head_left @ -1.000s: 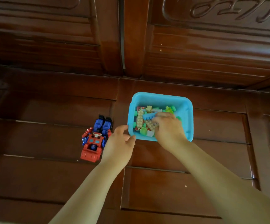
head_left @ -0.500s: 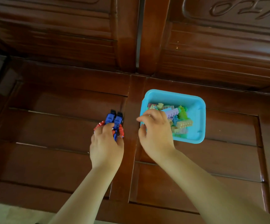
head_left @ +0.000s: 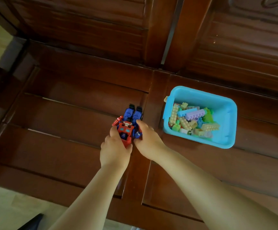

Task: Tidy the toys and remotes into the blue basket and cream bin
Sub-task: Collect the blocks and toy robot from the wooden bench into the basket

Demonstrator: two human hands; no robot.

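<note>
1. Our right hand (head_left: 147, 138) has left the blue basket (head_left: 227, 103), where it was among the blocks a second ago, and now meets our left hand (head_left: 115, 146) at the middle of the frame.
2. Both hands now hold the toy robot (head_left: 128, 125): the left thumb and fingers curl round its red lower end, while the right hand's fingers close on its blue side. Half a second ago only the left hand covered it.
3. The robot sits just left of centre, on the dark wooden surface (head_left: 60, 117) or barely above it; we cannot tell whether it has lifted clear.
4. The basket stands to the right of centre, apart from the robot, and is part filled with pastel building blocks (head_left: 193, 120).
5. We judge that the blocks are stowed and the robot is the next toy to go in.
6. No cream bin or remotes show, so that part of the tidying looks undone.
</note>
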